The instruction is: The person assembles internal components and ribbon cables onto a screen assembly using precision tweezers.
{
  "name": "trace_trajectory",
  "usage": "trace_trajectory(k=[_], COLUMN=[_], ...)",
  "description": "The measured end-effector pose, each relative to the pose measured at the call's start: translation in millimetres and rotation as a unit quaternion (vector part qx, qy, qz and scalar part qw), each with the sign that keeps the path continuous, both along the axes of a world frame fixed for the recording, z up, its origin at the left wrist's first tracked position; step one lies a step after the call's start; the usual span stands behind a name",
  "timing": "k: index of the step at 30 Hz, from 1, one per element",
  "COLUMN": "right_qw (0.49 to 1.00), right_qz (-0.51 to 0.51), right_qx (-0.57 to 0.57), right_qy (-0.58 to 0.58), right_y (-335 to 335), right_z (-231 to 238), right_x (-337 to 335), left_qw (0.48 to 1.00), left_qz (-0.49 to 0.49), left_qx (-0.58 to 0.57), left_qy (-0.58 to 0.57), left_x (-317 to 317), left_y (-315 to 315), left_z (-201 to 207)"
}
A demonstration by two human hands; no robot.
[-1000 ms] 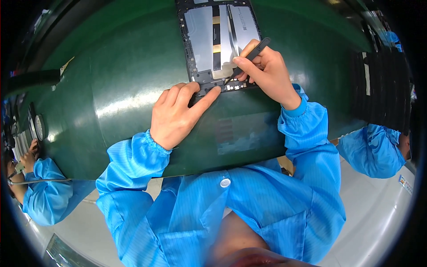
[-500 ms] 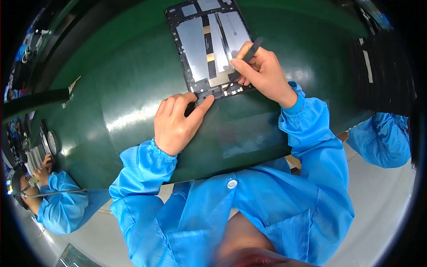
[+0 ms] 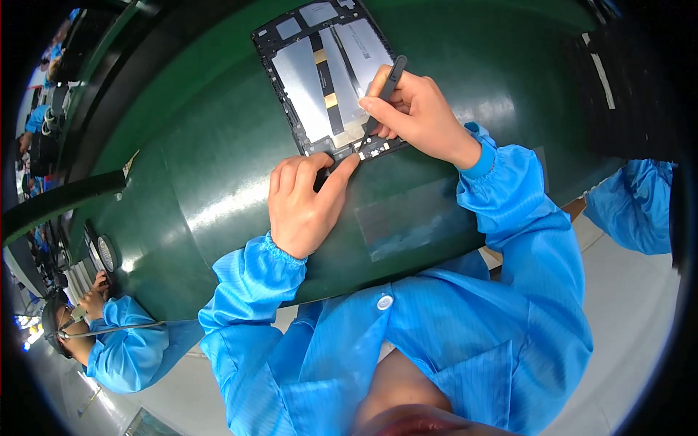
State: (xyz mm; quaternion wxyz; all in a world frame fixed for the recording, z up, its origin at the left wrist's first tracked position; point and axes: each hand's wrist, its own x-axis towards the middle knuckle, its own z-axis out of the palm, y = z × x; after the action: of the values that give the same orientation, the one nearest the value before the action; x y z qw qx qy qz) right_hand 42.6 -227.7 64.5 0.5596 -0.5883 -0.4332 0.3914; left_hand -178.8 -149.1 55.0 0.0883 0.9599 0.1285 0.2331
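Now, if your left hand (image 3: 302, 211) (thumb and fingers apart, touching its near end) lets the opened tablet (image 3: 294, 80), well in from the bench's (image 3: 160, 189) near edge, slide, the black pointed tool (image 3: 394, 75) clamped in your right hand (image 3: 425, 123) could scratch the small pale parts (image 3: 377, 152).

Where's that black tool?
In the head view, above and right of centre, the black tool is in the right hand, its tip at the near end of the opened device.
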Motion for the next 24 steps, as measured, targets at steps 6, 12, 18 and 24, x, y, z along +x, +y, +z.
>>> trace_trajectory(k=[6, 12, 18, 24], right_qw=[1.000, 1.000, 1.000, 1.000], right_qz=[0.017, 0.016, -0.001, 0.003], right_qx=[0.005, -0.001, 0.006, 0.002], right_qy=[0.000, -0.007, 0.013, 0.008], right_y=[1.3, 3.2, -2.3, -2.2], right_z=[-4.3, -2.2, -1.0, -4.8], right_x=[1.9, 0.3, -4.9, -3.8], left_qw=[1.000, 1.000, 0.998, 0.999], left_qz=[-0.014, 0.000, -0.025, -0.030], left_qx=[0.010, -0.008, 0.046, 0.041], left_qy=[-0.024, 0.002, -0.018, -0.004], left_x=[-4.2, -1.5, -18.6, -27.8], left_y=[6.2, 2.8, 9.3, 13.4], left_z=[-4.0, 2.3, 2.9, 3.0])
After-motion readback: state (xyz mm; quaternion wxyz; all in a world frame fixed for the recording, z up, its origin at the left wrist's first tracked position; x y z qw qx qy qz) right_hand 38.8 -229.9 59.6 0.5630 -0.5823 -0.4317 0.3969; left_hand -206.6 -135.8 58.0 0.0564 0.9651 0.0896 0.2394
